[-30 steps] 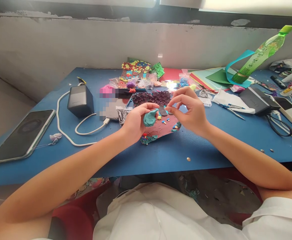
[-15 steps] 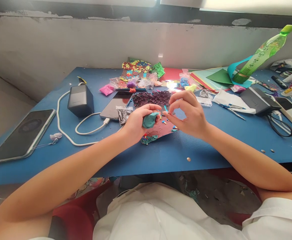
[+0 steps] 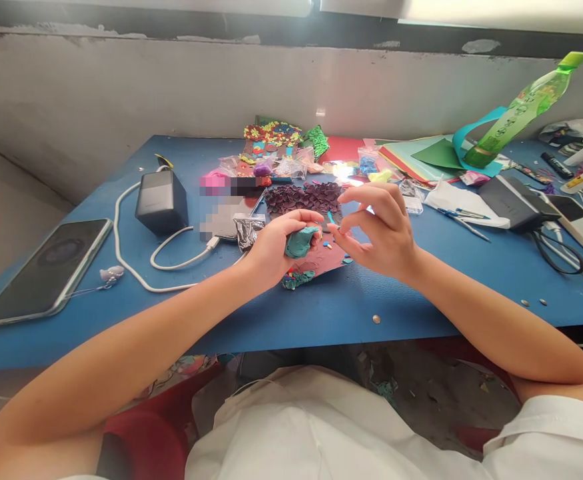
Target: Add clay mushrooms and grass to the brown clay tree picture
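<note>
My left hand (image 3: 274, 250) is wrapped round a lump of teal modelling clay (image 3: 299, 243), above the near part of the clay picture. Just to its right, my right hand (image 3: 384, 230) has its thumb and index fingertip in a pinch. Whatever is between those tips is too small to make out. Beneath both hands lies a brown board (image 3: 324, 265) with small white, blue and teal clay bits on it. Dark maroon clay scales (image 3: 304, 197) cover its far part. The fingers hide some of the board's middle.
A zip bag of black clay (image 3: 248, 231) lies left of the board. Farther left are a black power block (image 3: 161, 202), a white cable and a phone (image 3: 46, 267). Behind stands a colourful clay piece (image 3: 274, 137). A green bottle (image 3: 526, 110) and coloured paper sit at the right.
My right hand has shifted slightly, its thumb and index finger coming closer together and the gap between its fingers narrowing. My left hand keeps the teal clay in nearly the same place.
</note>
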`<state>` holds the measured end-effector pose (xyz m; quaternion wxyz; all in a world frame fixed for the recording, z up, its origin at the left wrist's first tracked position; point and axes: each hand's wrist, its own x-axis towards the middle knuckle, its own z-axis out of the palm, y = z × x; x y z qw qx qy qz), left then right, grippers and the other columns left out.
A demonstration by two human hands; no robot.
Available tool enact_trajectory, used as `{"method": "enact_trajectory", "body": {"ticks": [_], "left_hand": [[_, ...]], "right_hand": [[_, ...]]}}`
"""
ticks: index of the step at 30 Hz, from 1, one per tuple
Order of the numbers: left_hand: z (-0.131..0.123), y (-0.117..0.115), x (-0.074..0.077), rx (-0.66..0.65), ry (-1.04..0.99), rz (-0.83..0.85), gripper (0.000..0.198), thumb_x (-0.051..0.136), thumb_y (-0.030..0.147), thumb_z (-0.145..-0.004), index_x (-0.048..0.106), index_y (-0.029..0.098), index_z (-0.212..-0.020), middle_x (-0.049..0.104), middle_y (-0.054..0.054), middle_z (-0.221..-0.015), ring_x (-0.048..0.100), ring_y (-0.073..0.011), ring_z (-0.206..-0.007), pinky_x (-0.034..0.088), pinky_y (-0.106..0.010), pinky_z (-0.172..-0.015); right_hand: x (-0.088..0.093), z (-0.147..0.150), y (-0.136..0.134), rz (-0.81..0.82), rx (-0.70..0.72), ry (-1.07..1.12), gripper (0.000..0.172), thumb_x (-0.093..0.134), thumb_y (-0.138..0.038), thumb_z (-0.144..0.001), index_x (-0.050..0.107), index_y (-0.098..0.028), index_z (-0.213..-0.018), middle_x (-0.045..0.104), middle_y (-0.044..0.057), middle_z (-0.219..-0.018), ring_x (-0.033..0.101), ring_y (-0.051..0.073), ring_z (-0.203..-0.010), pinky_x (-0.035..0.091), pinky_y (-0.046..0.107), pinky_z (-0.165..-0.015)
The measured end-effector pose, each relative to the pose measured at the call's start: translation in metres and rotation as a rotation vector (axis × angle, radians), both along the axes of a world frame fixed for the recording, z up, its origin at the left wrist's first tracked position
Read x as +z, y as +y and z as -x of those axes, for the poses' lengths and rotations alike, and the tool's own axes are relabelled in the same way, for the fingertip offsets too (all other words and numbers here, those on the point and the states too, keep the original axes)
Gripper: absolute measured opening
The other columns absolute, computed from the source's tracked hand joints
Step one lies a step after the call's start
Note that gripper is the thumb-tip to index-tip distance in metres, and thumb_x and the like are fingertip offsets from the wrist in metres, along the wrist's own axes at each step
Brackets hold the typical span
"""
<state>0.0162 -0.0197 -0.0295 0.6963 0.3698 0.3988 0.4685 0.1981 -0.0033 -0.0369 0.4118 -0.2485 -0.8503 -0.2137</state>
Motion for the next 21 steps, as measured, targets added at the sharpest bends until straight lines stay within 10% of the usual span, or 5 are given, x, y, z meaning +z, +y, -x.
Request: {"method": "enact_trajectory", "body": {"ticks": [10, 16, 21], "left_hand": [[0.0, 0.001, -0.003, -0.008, -0.007, -0.007, 0.015, 0.049, 0.007, -0.069, 0.061, 0.011, -0.077, 0.058, -0.003, -0.059, 0.054, -0.0104, -0.057, 0.042, -0.018, -0.055], [-0.001, -0.002, -0.003, -0.056, 0.088, -0.026, 0.012, 0.051, 0.014, -0.067, 0.061, 0.015, -0.074, 0.056, -0.001, -0.061, 0.051, -0.0107, -0.055, 0.038, -0.02, -0.05], [-0.005, -0.009, -0.004, -0.224, 0.446, -0.341, 0.017, 0.045, 0.013, -0.066, 0.055, 0.017, -0.053, 0.054, 0.0, -0.057, 0.048, -0.0124, -0.056, 0.038, -0.023, -0.053]], "right_hand": [[0.004, 0.008, -0.002, 0.158, -0.18, 0.03, 0.046, 0.04, -0.043, -0.098, 0.043, -0.022, -0.139, 0.046, 0.013, -0.144, 0.038, 0.031, -0.138, 0.033, 0.052, -0.108], [-0.005, 0.005, 0.002, 0.137, -0.031, -0.088, 0.019, 0.045, -0.028, -0.097, 0.063, -0.024, -0.1, 0.066, 0.006, -0.12, 0.056, 0.024, -0.116, 0.037, 0.042, -0.096], [-0.001, 0.004, 0.0, 0.167, 0.031, -0.129, 0.03, 0.041, -0.025, -0.097, 0.056, -0.021, -0.072, 0.068, 0.003, -0.077, 0.059, 0.017, -0.075, 0.037, 0.036, -0.078]]}}
